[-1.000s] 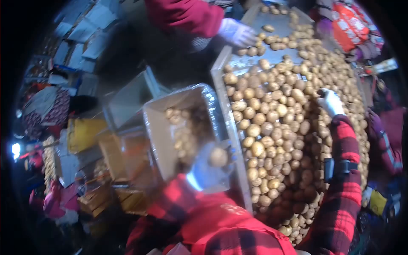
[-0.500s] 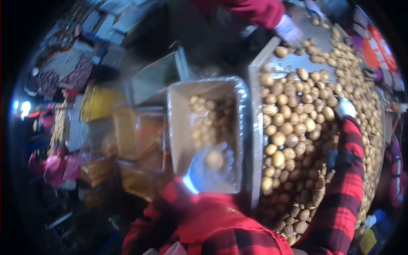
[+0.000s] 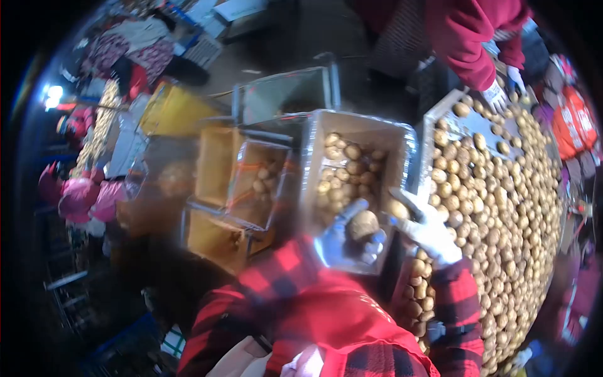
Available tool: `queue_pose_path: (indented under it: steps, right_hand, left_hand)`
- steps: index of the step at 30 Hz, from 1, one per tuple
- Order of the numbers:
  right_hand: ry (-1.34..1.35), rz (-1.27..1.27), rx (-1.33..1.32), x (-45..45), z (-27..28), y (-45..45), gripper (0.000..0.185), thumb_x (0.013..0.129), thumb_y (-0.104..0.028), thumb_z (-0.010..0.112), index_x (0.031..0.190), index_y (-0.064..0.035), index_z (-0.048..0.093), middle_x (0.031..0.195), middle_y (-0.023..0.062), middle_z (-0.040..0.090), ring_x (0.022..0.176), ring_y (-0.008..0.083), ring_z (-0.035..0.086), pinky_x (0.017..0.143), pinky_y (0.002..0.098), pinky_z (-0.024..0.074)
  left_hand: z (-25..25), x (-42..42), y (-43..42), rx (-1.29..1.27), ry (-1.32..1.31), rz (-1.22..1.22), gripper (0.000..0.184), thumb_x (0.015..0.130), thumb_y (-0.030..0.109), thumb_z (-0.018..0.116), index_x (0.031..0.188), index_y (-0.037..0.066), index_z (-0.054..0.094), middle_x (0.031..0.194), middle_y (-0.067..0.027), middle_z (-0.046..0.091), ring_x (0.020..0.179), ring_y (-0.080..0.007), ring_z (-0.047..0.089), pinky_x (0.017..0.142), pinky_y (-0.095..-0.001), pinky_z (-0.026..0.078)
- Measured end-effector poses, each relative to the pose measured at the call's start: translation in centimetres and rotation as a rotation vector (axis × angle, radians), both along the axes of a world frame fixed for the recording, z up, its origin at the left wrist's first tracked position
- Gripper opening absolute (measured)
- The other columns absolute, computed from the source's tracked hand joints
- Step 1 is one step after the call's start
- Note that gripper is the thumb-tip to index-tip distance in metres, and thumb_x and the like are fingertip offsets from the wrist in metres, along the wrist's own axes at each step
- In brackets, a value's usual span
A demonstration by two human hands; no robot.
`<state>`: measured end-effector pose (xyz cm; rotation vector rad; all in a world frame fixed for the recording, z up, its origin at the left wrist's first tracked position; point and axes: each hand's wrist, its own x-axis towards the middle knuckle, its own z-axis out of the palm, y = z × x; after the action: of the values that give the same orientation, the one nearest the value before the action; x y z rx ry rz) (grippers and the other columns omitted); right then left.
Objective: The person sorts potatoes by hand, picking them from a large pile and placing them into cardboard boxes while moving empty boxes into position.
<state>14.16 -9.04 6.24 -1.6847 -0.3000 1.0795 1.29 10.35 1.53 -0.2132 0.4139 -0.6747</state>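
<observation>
My left hand (image 3: 345,242), in a bluish glove, is curled around a potato (image 3: 363,225) above the near end of a lined box (image 3: 311,157). Several potatoes (image 3: 353,168) lie inside that box. On the right, my right hand (image 3: 430,229), in a white glove, grips another potato (image 3: 398,210) between thumb and fingers over the box's right edge. The two hands are close together but apart. Beyond my right hand, a sorting table (image 3: 427,151) carries a large heap of potatoes.
A co-worker's gloved hands (image 3: 496,97) reach over the table's far end. Left of the lined box stand an orange-lit crate (image 3: 217,166), a second crate with potatoes (image 3: 242,188) and a grey-green bin (image 3: 286,94). Another person in pink (image 3: 94,200) is at far left.
My right hand has come from the potato heap to the box, now with a potato. My left hand still holds its potato. The view has shifted, moving the box rightward in frame.
</observation>
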Motion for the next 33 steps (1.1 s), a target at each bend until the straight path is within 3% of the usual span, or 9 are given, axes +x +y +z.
queue_pose_path:
  steps: [3, 9, 10, 11, 14, 16, 17, 24, 33]
  right_hand:
    - [-1.06, 0.249, -0.266, -2.1, -6.7, 5.9, 0.058, 0.084, -0.015, 0.074, 0.14, -0.0112, 0.058, 0.144, 0.0195, 0.053, 0.122, 0.0392, 0.059, 0.101, 0.045, 0.0506]
    - [-0.786, 0.346, -0.112, -8.9, -5.2, 6.6, 0.053, 0.082, -0.014, 0.072, 0.134, -0.0053, 0.061, 0.135, 0.0213, 0.06, 0.124, 0.0409, 0.058, 0.105, 0.0469, 0.0498]
    - [-0.806, 0.336, -0.088, -10.0, -6.1, 5.1, 0.052, 0.083, -0.014, 0.071, 0.133, -0.0045, 0.061, 0.134, 0.0215, 0.061, 0.122, 0.0411, 0.059, 0.104, 0.0474, 0.0502]
    - [-0.833, 0.317, -0.083, -11.0, -6.7, 3.5, 0.052, 0.084, -0.014, 0.071, 0.133, -0.0038, 0.06, 0.133, 0.0218, 0.061, 0.12, 0.0413, 0.06, 0.103, 0.048, 0.0507]
    - [-0.878, 0.239, -0.192, -13.1, -4.5, 0.4, 0.052, 0.084, -0.015, 0.067, 0.135, -0.0056, 0.058, 0.131, 0.0217, 0.061, 0.11, 0.0402, 0.064, 0.093, 0.0469, 0.0541]
    - [-0.876, 0.103, -0.193, -14.1, -3.1, -1.6, 0.045, 0.086, -0.014, 0.064, 0.13, -0.0052, 0.06, 0.13, 0.0204, 0.061, 0.114, 0.0384, 0.062, 0.093, 0.047, 0.0528]
    - [-0.884, 0.051, -0.233, -14.2, -2.4, -2.9, 0.045, 0.086, -0.014, 0.064, 0.13, -0.0052, 0.06, 0.13, 0.0204, 0.061, 0.114, 0.0384, 0.062, 0.093, 0.047, 0.0528]
    - [-1.104, -0.469, -0.884, -13.0, -1.7, -13.9, 0.049, 0.083, -0.014, 0.072, 0.131, -0.0085, 0.065, 0.136, 0.0215, 0.061, 0.115, 0.0399, 0.062, 0.098, 0.0489, 0.0507]
    - [-1.077, -0.259, -1.002, -1.5, -7.5, -13.1, 0.05, 0.091, -0.029, 0.064, 0.14, -0.0212, 0.058, 0.157, 0.0175, 0.04, 0.141, 0.0553, 0.032, 0.113, 0.0687, 0.0287]
  left_hand:
    - [-0.5, -3.1, 1.1, 0.21, -0.121, -0.017, 0.059, 0.1, 0.056, 0.053, 0.132, 0.007, 0.056, 0.104, -0.0122, 0.067, 0.088, -0.0212, 0.063, 0.07, -0.0314, 0.051]
    - [2.0, -8.5, 9.9, 1.193, -0.386, 0.287, 0.035, 0.105, 0.021, 0.049, 0.13, -0.002, 0.058, 0.113, -0.0114, 0.067, 0.094, -0.0159, 0.065, 0.079, -0.0285, 0.054]
    - [6.8, -7.8, 10.3, 1.863, -0.262, 0.139, 0.032, 0.104, 0.018, 0.051, 0.126, -0.002, 0.062, 0.106, -0.0099, 0.07, 0.086, -0.0143, 0.066, 0.075, -0.0283, 0.055]
    - [1.9, -9.4, 13.2, 1.537, -0.063, 0.341, 0.032, 0.104, 0.019, 0.053, 0.128, 0.0, 0.062, 0.109, -0.0085, 0.07, 0.09, -0.014, 0.066, 0.076, -0.0284, 0.055]
    - [-4.9, -11.7, 19.6, 2.887, -0.708, 0.017, 0.035, 0.098, 0.01, 0.063, 0.132, 0.001, 0.061, 0.119, -0.0089, 0.069, 0.1, -0.0171, 0.066, 0.089, -0.0318, 0.056]
    - [-10.5, -11.4, 24.2, 2.09, -0.035, -0.009, 0.039, 0.097, 0.007, 0.064, 0.134, -0.002, 0.058, 0.126, -0.0112, 0.067, 0.113, -0.0206, 0.062, 0.097, -0.0325, 0.052]
    - [-11.5, -11.4, 23.4, 2.5, -0.102, 0.041, 0.038, 0.098, 0.009, 0.061, 0.135, -0.003, 0.057, 0.129, -0.0129, 0.065, 0.119, -0.0226, 0.06, 0.103, -0.0348, 0.048]
    - [-2.8, 4.4, 2.3, 2.143, -0.997, 0.063, 0.033, 0.094, 0.001, 0.057, 0.125, 0.004, 0.066, 0.128, -0.0129, 0.064, 0.122, -0.027, 0.059, 0.108, -0.0381, 0.044]
    - [-5.9, 15.1, -13.6, 2.265, -1.563, -0.027, 0.026, 0.088, 0.022, 0.067, 0.111, 0.01, 0.073, 0.117, -0.0106, 0.07, 0.107, -0.0326, 0.063, 0.096, -0.045, 0.048]
